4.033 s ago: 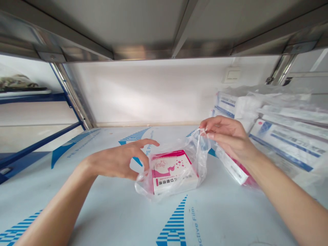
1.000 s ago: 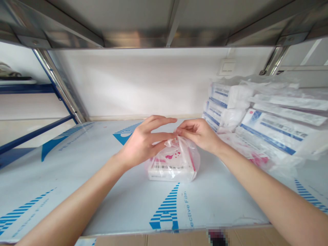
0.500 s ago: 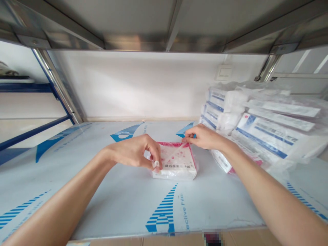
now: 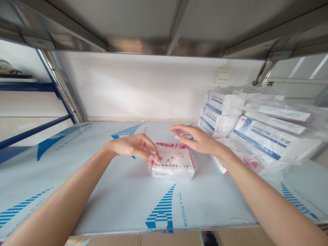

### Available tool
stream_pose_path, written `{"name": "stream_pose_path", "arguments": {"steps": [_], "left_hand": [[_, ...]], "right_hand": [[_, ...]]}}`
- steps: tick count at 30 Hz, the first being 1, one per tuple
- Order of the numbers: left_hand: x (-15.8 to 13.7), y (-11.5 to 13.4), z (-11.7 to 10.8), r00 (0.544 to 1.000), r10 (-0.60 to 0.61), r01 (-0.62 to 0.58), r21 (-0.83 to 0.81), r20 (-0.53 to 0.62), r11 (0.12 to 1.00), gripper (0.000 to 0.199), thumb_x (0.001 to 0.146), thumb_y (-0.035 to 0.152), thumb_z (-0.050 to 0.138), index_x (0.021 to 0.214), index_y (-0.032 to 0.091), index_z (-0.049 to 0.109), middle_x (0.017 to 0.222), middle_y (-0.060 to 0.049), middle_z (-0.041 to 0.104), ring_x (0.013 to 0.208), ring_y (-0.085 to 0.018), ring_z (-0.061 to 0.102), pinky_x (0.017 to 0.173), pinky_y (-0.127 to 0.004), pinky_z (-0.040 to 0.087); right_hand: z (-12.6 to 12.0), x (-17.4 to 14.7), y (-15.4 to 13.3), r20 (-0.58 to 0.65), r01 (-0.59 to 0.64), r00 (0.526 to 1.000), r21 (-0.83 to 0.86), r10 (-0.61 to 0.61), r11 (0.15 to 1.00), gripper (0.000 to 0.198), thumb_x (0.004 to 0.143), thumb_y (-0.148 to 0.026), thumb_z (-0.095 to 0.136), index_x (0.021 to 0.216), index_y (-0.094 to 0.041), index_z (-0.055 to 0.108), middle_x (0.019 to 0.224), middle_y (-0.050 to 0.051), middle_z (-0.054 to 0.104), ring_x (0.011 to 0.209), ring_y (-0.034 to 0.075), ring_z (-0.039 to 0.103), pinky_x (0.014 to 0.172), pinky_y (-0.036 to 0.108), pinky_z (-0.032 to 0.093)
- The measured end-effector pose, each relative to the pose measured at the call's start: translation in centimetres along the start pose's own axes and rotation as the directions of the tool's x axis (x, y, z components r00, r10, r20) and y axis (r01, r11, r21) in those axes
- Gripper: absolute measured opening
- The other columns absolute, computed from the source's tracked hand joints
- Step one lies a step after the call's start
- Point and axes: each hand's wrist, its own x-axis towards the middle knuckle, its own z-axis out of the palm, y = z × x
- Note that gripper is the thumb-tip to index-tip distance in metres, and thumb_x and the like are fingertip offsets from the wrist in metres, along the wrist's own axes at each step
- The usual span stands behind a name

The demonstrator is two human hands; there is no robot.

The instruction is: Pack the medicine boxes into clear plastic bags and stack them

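A white and pink box (image 4: pixel 176 159) with dark printed characters lies flat on the film-covered shelf in front of me, inside a clear plastic bag (image 4: pixel 194 171). At the box's left end, my left hand (image 4: pixel 139 147) has thumb and forefinger pinched together on the bag's thin plastic, its other fingers curled. Over the far right corner hovers my right hand (image 4: pixel 196 138), open, with its fingers stretched to the left and the thumb apart. Nothing shows in the right hand.
Plastic-wrapped white and blue boxes (image 4: pixel 263 136) are stacked on the right, with another pink and white package (image 4: pixel 243 155) before them. Low overhead is a metal shelf (image 4: pixel 138 27). Metal posts (image 4: pixel 60 85) stand at the sides, and a wall with a switch (image 4: pixel 222 76) closes the back.
My right hand has let go of the bag at the box's far right corner, moved slightly left and opened its fingers. The left hand has risen slightly, still at the box's left end.
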Motion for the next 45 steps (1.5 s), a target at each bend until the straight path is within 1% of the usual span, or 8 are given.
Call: {"name": "stream_pose_path", "arguments": {"steps": [3,6,11,15,21,27,37,45], "left_hand": [[0.2,-0.9,-0.1,1.000,0.003,-0.007,-0.121,-0.027,0.993,0.014,0.083,0.027,0.075,0.095,0.021,0.071,0.088,-0.003,0.074,0.079,-0.016,0.069,0.076,-0.028,0.052],[0.4,-1.5,-0.1,0.999,-0.021,0.014,-0.147,-0.042,0.989,0.014,0.079,0.024,0.079,0.088,0.019,0.069,0.085,-0.002,0.072,0.080,-0.013,0.066,0.073,-0.024,0.049],[0.9,-1.1,0.4,0.995,0.046,-0.059,-0.157,-0.087,0.986,0.035,0.081,0.028,0.075,0.114,0.023,0.065,0.099,-0.005,0.072,0.085,-0.016,0.064,0.076,-0.027,0.048],[2.5,0.1,1.4,0.949,0.062,-0.110,-0.141,-0.308,0.984,0.050,0.089,0.031,0.064,0.136,0.028,0.048,0.101,-0.004,0.071,0.083,-0.015,0.063,0.083,-0.032,0.049],[6.7,1.0,4.0,0.903,0.009,-0.004,0.012,-0.430,1.000,0.051,0.089,0.036,0.060,0.136,0.027,0.045,0.108,-0.007,0.068,0.091,-0.020,0.066,0.084,-0.037,0.052],[11.7,2.3,8.8,0.905,0.134,-0.073,0.162,-0.405,0.984,0.053,0.078,0.040,0.072,0.121,0.023,0.045,0.124,-0.011,0.058,0.102,-0.025,0.063,0.080,-0.040,0.054],[16.6,2.4,14.4,0.782,0.166,-0.096,0.147,-0.601,0.984,0.095,0.069,0.033,0.079,0.149,0.017,0.030,0.152,-0.019,0.045,0.139,-0.035,0.044,0.109,-0.050,0.043],[18.0,2.6,14.6,0.766,0.236,-0.144,0.198,-0.597,0.969,0.093,0.073,0.027,0.073,0.155,0.017,0.029,0.159,-0.015,0.038,0.140,-0.033,0.044,0.111,-0.050,0.043]], "right_hand": [[0.1,-0.4,-2.3,0.280,0.033,0.960,-0.016,-0.027,0.999,0.070,0.076,-0.052,0.078,0.140,-0.031,0.057,0.140,0.005,0.061,0.126,0.027,0.058,0.103,0.039,0.048],[0.7,-1.1,-3.6,0.323,0.001,0.946,-0.098,0.031,0.995,0.088,0.061,-0.050,0.086,0.141,-0.029,0.057,0.138,0.008,0.061,0.129,0.032,0.053,0.105,0.043,0.045],[1.6,-3.7,-5.7,0.154,-0.220,0.961,-0.071,0.229,0.973,0.097,0.059,-0.041,0.085,0.147,-0.028,0.048,0.140,0.009,0.058,0.129,0.032,0.052,0.110,0.047,0.040],[-0.6,-6.5,-7.7,0.038,-0.454,0.891,0.035,0.452,0.891,0.093,0.061,-0.039,0.084,0.146,-0.035,0.047,0.140,0.006,0.059,0.124,0.031,0.057,0.099,0.044,0.049],[-7.0,-8.5,-7.2,-0.249,-0.621,0.780,-0.194,0.574,0.760,0.083,0.068,-0.045,0.076,0.145,-0.035,0.047,0.133,0.007,0.064,0.115,0.033,0.063,0.093,0.044,0.050],[-7.0,-7.9,-4.5,-0.340,-0.689,0.723,-0.424,0.602,0.588,0.067,0.077,-0.045,0.066,0.141,-0.027,0.055,0.139,0.017,0.056,0.122,0.044,0.057,0.098,0.058,0.043],[-3.4,-10.2,-1.0,-0.444,-0.343,0.894,-0.576,0.069,0.742,0.038,0.085,-0.018,0.056,0.122,-0.019,0.066,0.141,0.015,0.056,0.139,0.035,0.043,0.113,0.055,0.038],[-4.2,-9.9,0.4,-0.459,-0.288,0.889,-0.540,0.010,0.791,0.025,0.086,-0.016,0.056,0.105,-0.018,0.072,0.118,0.011,0.073,0.119,0.031,0.058,0.104,0.048,0.045]]}}
